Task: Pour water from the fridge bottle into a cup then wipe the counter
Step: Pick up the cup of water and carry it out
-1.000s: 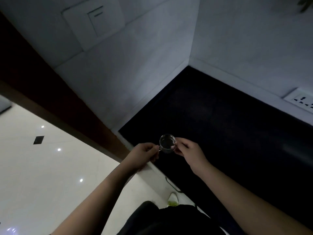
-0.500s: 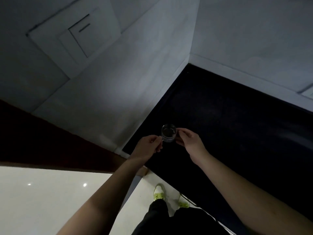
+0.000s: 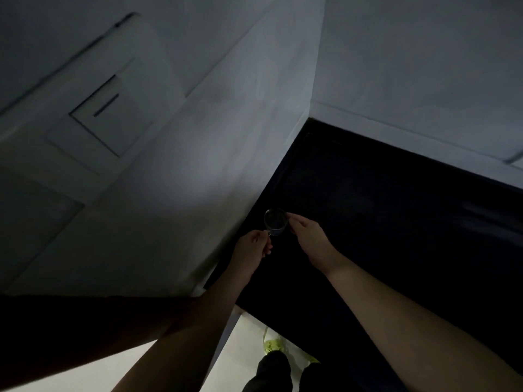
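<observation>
A small clear glass cup is held over the left end of the black counter, close to the white side wall. My left hand pinches its handle from the near side. My right hand touches the cup's right side with its fingertips. Whether the cup rests on the counter or hangs just above it I cannot tell in the dim light. No bottle is in view.
White walls meet in a corner behind the counter. A light switch plate sits on the left wall, and an edge of a socket plate on the back wall. Pale floor and my yellow-green shoes show below.
The cup and both hands have moved forward toward the wall over the counter's left end. The view has swung, so less floor shows.
</observation>
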Action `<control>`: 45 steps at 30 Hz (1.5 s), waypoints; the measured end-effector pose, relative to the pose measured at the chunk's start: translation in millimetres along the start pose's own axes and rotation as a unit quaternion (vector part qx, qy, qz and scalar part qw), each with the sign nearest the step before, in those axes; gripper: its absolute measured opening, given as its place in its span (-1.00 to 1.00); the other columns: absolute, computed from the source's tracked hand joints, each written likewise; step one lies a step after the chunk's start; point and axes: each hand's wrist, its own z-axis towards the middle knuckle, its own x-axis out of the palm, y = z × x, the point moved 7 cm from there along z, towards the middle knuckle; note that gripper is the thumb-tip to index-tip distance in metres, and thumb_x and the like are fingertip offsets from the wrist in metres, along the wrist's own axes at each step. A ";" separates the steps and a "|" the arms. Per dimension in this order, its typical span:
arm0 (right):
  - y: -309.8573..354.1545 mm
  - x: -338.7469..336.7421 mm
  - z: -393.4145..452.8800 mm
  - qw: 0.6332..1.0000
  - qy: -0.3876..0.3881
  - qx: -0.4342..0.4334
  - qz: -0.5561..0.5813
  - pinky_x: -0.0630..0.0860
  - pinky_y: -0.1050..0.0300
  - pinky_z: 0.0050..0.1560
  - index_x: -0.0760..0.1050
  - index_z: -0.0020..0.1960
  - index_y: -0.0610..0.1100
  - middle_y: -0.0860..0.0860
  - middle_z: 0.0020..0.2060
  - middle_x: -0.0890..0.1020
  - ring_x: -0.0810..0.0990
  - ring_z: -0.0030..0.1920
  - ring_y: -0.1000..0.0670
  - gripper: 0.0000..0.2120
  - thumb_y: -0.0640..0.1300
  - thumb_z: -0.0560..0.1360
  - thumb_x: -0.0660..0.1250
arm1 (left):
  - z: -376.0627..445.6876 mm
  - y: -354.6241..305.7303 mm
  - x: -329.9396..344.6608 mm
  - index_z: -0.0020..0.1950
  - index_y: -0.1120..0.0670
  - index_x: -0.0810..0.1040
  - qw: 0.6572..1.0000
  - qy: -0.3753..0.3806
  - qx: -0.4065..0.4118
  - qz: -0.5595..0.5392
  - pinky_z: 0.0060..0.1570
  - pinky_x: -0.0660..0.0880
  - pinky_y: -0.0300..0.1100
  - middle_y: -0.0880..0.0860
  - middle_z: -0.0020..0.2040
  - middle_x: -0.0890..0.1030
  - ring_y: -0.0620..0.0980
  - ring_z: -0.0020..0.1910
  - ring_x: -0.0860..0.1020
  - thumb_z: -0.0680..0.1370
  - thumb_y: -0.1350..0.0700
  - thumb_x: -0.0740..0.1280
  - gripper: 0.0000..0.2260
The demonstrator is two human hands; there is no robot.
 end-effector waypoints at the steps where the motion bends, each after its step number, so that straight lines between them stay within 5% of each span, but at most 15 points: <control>1: -0.2 0.2 3.5 1.000 -0.002 0.005 -0.008 0.50 0.15 0.19 0.61 0.06 0.09 0.01 0.05 0.68 0.62 0.08 0.06 -0.76 -0.13 0.62 0.19 | 2.8 -0.3 1.3 -0.25 0.13 0.50 1.000 0.003 -0.001 0.001 -0.41 0.37 -0.37 0.07 -0.32 0.54 -0.11 -0.42 0.46 0.66 0.18 0.21 -0.71; 6: -0.2 1.8 18.4 0.999 -0.006 0.020 -0.041 0.47 0.16 0.24 0.56 0.28 -0.08 -0.02 0.15 0.63 0.59 0.13 0.04 -0.72 -0.14 0.63 0.18 | 16.4 -1.3 2.7 -0.23 0.16 0.48 1.000 0.007 -0.014 0.012 -0.42 0.36 -0.38 0.07 -0.31 0.53 -0.15 -0.44 0.46 0.67 0.17 0.18 -0.72; 23: 14.6 8.4 26.2 0.992 -0.015 -0.003 -0.129 0.44 0.26 0.10 0.51 0.33 -0.14 -0.03 0.09 0.60 0.55 0.04 0.05 -0.68 -0.23 0.63 0.14 | 27.4 2.3 7.8 -0.17 0.15 0.45 0.998 -0.003 -0.046 0.034 -0.46 0.37 -0.41 0.05 -0.27 0.51 -0.09 -0.38 0.45 0.68 0.15 0.13 -0.75; 29: 10.4 7.7 24.6 0.990 -0.015 0.011 -0.142 0.41 0.12 0.33 0.47 0.36 -0.15 -0.08 0.27 0.56 0.53 0.24 -0.02 -0.66 -0.24 0.61 0.18 | 28.0 5.5 6.6 -0.18 0.14 0.45 0.997 -0.005 -0.054 0.052 -0.34 0.38 -0.26 0.06 -0.26 0.51 -0.07 -0.36 0.45 0.67 0.13 0.14 -0.74; 35: 8.1 -0.5 16.4 0.987 -0.018 0.013 -0.159 0.49 0.27 -0.07 0.46 0.37 -0.11 -0.12 0.21 0.60 0.53 -0.17 0.16 -0.65 -0.21 0.61 0.17 | 23.7 2.3 7.2 0.03 0.24 0.48 0.997 -0.019 -0.069 0.011 -0.50 0.39 -0.43 0.10 -0.23 0.50 -0.04 -0.33 0.46 0.68 0.15 0.15 -0.81; 39: 5.1 -8.6 4.5 0.991 -0.020 0.027 -0.128 0.44 0.04 0.32 0.45 0.38 -0.12 -0.04 0.27 0.55 0.54 0.23 -0.02 -0.65 -0.17 0.61 0.19 | 13.6 2.4 4.9 0.16 0.19 0.49 0.999 -0.016 -0.039 0.031 -0.37 0.46 -0.36 0.09 -0.17 0.54 -0.05 -0.30 0.52 0.67 0.13 0.19 -0.82; 42: -2.1 -15.2 -9.3 0.996 -0.021 0.039 -0.079 0.43 0.02 0.35 0.50 0.32 -0.06 -0.01 0.23 0.59 0.55 0.22 0.03 -0.68 -0.08 0.59 0.24 | 3.1 6.2 -6.6 0.17 0.16 0.46 0.998 -0.038 -0.034 0.025 -0.34 0.49 -0.32 0.14 -0.11 0.57 -0.01 -0.27 0.55 0.65 0.19 0.21 -0.87; 45: -9.9 -21.0 -27.4 0.997 -0.017 0.051 -0.047 0.46 0.05 0.30 0.58 0.19 0.02 0.04 0.13 0.64 0.59 0.15 0.07 -0.76 -0.05 0.56 0.27 | -8.6 13.4 -17.3 0.17 0.12 0.48 0.995 -0.036 -0.027 0.094 -0.05 0.56 -0.02 0.15 -0.08 0.62 0.16 -0.11 0.62 0.62 0.20 0.21 -0.85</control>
